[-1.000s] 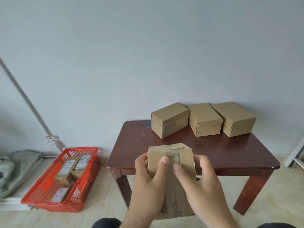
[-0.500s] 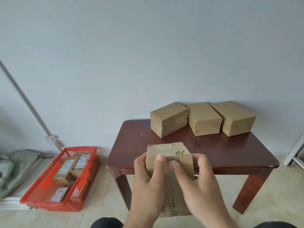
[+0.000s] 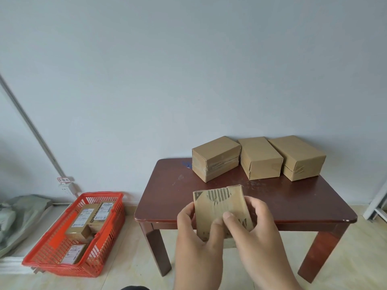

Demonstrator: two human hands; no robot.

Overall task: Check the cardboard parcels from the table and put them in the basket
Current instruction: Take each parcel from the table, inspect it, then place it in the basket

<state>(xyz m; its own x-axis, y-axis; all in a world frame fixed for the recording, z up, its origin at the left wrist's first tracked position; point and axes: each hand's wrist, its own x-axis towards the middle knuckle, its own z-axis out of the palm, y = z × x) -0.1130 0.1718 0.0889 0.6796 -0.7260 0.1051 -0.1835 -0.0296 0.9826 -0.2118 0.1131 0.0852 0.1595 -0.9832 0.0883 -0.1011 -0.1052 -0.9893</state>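
I hold a small cardboard parcel (image 3: 217, 204) in front of the table's near edge, its torn face with bare corrugation turned toward me. My left hand (image 3: 196, 237) grips its left side with the thumb on the face. My right hand (image 3: 257, 233) grips its right side, thumb pressed beside the left thumb. Three taped cardboard parcels stand in a row at the back of the dark wooden table (image 3: 293, 201): left (image 3: 215, 158), middle (image 3: 260, 160), right (image 3: 297, 156). The red plastic basket (image 3: 52, 262) sits on the floor to the left with several labelled parcels (image 3: 83, 218) inside.
The table stands against a pale wall. A grey conduit (image 3: 35, 139) runs slanting down the wall to the left. A grey-green bag (image 3: 18, 214) lies at the far left by the basket. A white frame (image 3: 377, 206) shows at the right edge.
The parcel in my hands has been turned, so a torn corrugated face now shows and less of it hangs below my hands. The view shifted slightly.
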